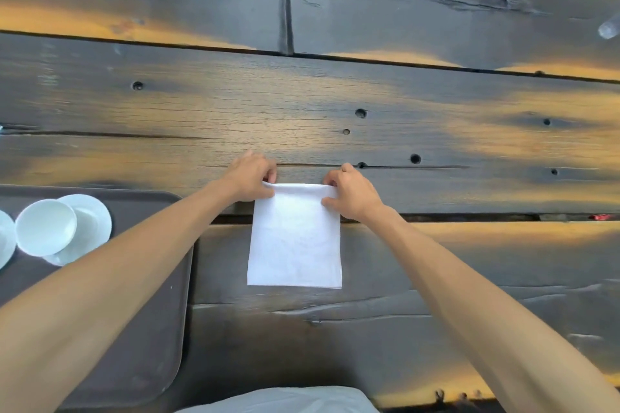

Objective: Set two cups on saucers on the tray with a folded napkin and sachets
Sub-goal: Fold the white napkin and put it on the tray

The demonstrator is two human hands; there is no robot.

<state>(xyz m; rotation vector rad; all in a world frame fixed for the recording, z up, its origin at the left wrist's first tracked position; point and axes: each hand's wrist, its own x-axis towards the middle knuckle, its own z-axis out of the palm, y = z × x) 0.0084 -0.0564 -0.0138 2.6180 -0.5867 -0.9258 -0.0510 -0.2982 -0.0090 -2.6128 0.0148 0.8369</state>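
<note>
A white napkin (295, 238) lies flat on the dark wooden table, folded into a tall rectangle. My left hand (251, 178) pinches its far left corner and my right hand (352, 194) pinches its far right corner. On the left a dark brown tray (161, 278) holds a white cup (45, 226) on a white saucer (95, 221). A second white saucer (5, 241) shows only partly at the left edge. No sachets are clearly visible.
The table (335, 111) is made of rough planks with gaps and holes. A small red item (600, 217) lies in a plank gap at the right. A clear object (609, 28) sits at the far right edge.
</note>
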